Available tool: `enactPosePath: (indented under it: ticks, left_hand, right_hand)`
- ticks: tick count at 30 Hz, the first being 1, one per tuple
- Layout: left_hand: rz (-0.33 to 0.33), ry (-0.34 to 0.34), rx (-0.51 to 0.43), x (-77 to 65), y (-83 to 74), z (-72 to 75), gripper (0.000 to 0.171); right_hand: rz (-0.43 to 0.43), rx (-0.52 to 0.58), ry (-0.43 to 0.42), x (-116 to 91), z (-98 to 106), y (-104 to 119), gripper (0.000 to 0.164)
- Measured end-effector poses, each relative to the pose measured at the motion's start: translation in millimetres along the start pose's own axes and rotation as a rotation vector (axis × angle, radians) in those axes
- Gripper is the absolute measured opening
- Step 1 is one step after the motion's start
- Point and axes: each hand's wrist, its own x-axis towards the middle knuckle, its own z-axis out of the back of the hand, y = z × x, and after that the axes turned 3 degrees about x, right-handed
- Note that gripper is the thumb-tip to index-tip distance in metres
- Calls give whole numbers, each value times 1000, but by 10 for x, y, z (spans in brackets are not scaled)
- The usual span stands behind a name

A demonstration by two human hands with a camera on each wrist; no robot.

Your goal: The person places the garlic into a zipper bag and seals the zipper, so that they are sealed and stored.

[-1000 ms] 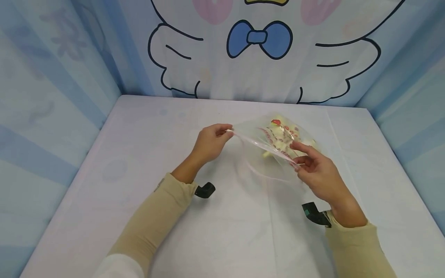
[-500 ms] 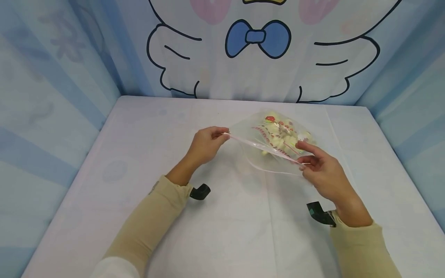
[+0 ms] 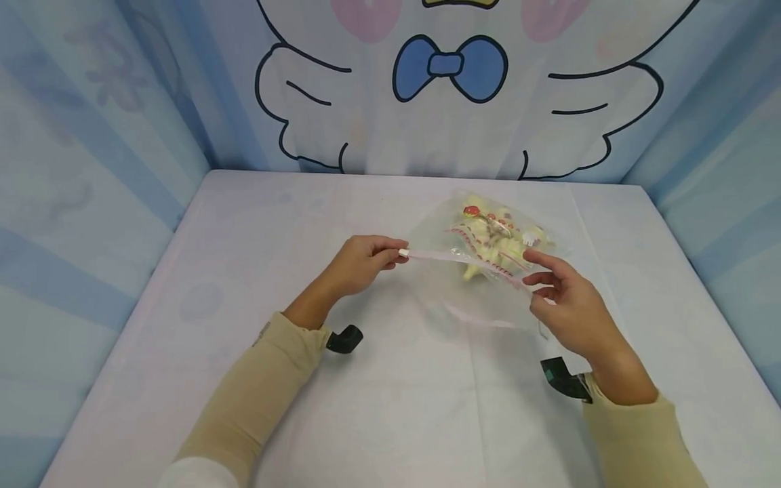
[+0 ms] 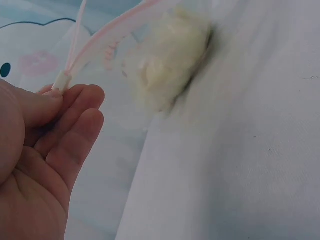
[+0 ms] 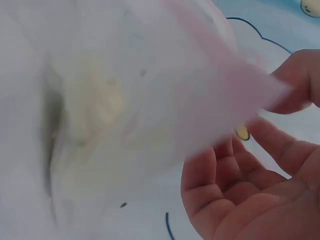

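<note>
A clear zip bag (image 3: 427, 271) with a pink closure strip lies in front of me, its near edge lifted. Pale yellow lumpy contents (image 3: 503, 244) show through its far part, along with red printing; their kind is unclear. My left hand (image 3: 360, 264) pinches the small white slider (image 4: 62, 81) at the left end of the strip, between thumb and fingertips. At the other end my right hand (image 3: 573, 305) has its fingers loosely bent and its thumb apart from them. In the right wrist view, the blurred bag corner (image 5: 265, 90) overlaps the thumb without a visible pinch.
A white cloth (image 3: 378, 407) covers the table. Blue patterned curtains (image 3: 91, 203) stand at both sides, and a cartoon-printed curtain (image 3: 451, 129) hangs behind. Dark wrist camera mounts (image 3: 344, 339) stick out from both sleeves.
My left hand has come a little nearer with its end of the strip. The right hand has shifted slightly right, and its thumb and fingers now stand apart at the bag's corner.
</note>
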Motion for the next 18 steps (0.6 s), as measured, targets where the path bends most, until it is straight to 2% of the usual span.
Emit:
enactPosePath:
  ticks: [6,13,15,18]
  left_hand:
    - [-28,-28,10,-15,-4,-70,24]
    - [-73,-57,-4,-6,-14,-133,20]
    - [-73,-77,-9,-9,-17,-142,20]
    - [-82,-111,-6,-17,-21,-161,20]
  right_hand:
    - [221,-97,-115,-25,-111,376,52]
    - [463,-237,-128,80,-323,757,45]
    - [497,-286,-114,163,-432,787,42]
    - [499,-361,-85,305,-614,743,40]
